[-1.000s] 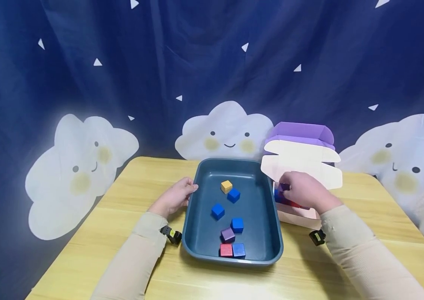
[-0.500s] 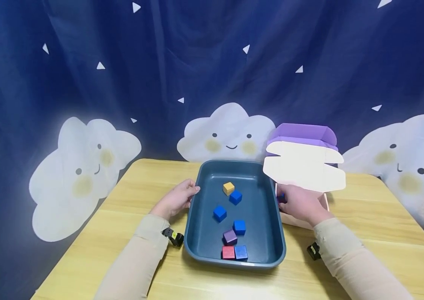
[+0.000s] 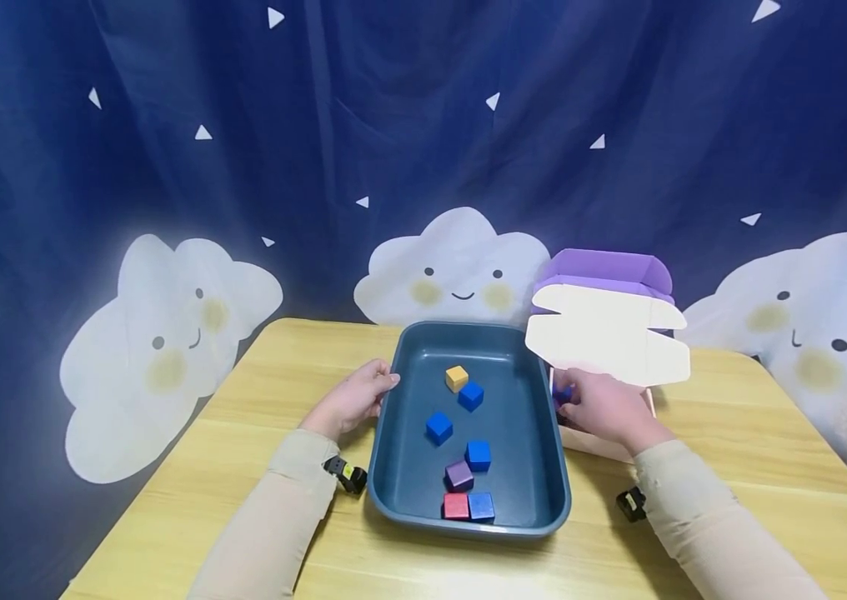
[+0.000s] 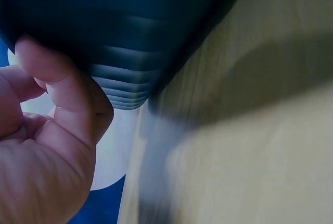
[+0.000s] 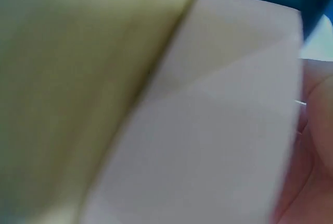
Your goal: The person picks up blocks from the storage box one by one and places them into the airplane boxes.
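Observation:
My left hand (image 3: pixel 356 396) grips the left rim of a dark blue-green tray (image 3: pixel 560 492); in the left wrist view its curled fingers (image 4: pixel 62 86) meet the rim. Inside the tray lie a yellow cube (image 3: pixel 457 379), several blue cubes (image 3: pixel 439 427), a purple cube (image 3: pixel 458 476) and a red cube (image 3: pixel 456 506). My right hand (image 3: pixel 607 408) reaches into an open cardboard box (image 3: pixel 596 443) on the right. A blue block (image 3: pixel 563 393) shows right at its fingertips; I cannot tell whether they hold it. The box wall hides much of that hand in the right wrist view.
The box's lid (image 3: pixel 603 329) stands raised at the back, white inside with a purple outer flap (image 3: pixel 607 265). The box is close against the tray's right side. Both stand on a wooden table (image 3: pixel 243 433), with a blue cloud-patterned curtain (image 3: pixel 423 108) behind.
My right hand has gone down and left, deeper into the box, then risen very slightly. The left hand stays on the tray rim, and the cubes in the tray keep their places.

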`<action>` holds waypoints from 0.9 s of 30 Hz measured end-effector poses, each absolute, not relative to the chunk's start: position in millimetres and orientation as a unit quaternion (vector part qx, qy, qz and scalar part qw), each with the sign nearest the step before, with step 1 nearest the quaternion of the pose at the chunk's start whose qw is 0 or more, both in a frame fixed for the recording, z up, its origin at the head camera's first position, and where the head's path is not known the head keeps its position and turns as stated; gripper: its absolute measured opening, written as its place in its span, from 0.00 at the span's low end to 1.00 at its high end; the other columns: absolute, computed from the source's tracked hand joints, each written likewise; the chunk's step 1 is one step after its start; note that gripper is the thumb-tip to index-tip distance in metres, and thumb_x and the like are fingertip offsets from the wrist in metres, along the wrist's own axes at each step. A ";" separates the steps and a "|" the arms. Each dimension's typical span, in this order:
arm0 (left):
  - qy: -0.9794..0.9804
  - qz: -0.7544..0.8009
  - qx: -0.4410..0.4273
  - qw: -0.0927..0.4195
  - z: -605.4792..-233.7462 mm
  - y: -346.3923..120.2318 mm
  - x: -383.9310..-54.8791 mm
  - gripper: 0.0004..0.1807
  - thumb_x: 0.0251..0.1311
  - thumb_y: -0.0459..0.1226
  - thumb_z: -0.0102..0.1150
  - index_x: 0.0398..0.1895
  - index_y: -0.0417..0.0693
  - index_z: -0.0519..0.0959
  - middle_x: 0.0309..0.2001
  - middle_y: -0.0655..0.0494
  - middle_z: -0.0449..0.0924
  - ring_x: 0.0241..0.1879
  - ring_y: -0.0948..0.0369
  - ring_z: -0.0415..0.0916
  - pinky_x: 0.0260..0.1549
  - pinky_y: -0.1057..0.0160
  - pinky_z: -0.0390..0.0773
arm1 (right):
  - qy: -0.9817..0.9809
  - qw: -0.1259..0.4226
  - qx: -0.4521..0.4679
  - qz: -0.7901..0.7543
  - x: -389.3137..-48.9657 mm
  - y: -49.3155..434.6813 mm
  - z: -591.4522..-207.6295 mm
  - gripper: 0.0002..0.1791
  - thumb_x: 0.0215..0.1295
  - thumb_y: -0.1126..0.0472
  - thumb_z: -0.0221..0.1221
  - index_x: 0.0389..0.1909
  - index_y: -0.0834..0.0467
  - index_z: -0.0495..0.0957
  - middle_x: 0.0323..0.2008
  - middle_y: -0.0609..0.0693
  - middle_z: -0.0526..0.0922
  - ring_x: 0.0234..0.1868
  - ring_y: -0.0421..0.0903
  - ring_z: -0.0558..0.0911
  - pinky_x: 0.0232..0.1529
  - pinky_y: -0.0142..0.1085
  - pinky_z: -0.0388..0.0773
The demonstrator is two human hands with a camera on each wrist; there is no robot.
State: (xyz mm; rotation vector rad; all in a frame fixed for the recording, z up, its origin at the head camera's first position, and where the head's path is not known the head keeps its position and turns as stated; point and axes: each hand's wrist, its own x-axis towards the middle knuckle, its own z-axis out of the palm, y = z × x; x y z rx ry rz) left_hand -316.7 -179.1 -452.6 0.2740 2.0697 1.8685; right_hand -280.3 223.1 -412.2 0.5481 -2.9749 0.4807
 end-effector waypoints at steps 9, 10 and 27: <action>0.732 0.655 0.095 0.162 -453.3 -179.8 -316.4 0.08 0.79 0.37 0.44 0.41 0.42 0.64 0.33 0.50 0.70 0.30 0.58 0.71 0.29 0.63 0.76 | -0.960 0.031 0.193 0.201 -269.9 182.9 -359.0 0.15 0.65 0.59 0.65 0.51 0.58 0.79 0.28 0.46 0.82 0.25 0.44 0.80 0.33 0.45 0.78; 0.732 0.655 0.097 0.163 -453.3 -179.7 -316.6 0.08 0.79 0.37 0.44 0.41 0.42 0.64 0.33 0.50 0.70 0.30 0.59 0.71 0.29 0.63 0.76 | -0.957 0.027 0.204 0.202 -267.6 175.8 -355.1 0.15 0.65 0.59 0.65 0.51 0.57 0.79 0.29 0.46 0.82 0.25 0.43 0.79 0.33 0.44 0.78; 0.727 0.659 0.094 0.166 -453.4 -179.4 -317.8 0.07 0.79 0.36 0.44 0.40 0.42 0.63 0.32 0.50 0.70 0.28 0.59 0.71 0.27 0.64 0.76 | -0.938 -0.191 0.286 0.038 -248.4 80.1 -378.1 0.15 0.57 0.61 0.72 0.46 0.49 0.83 0.37 0.43 0.82 0.37 0.45 0.77 0.38 0.41 0.79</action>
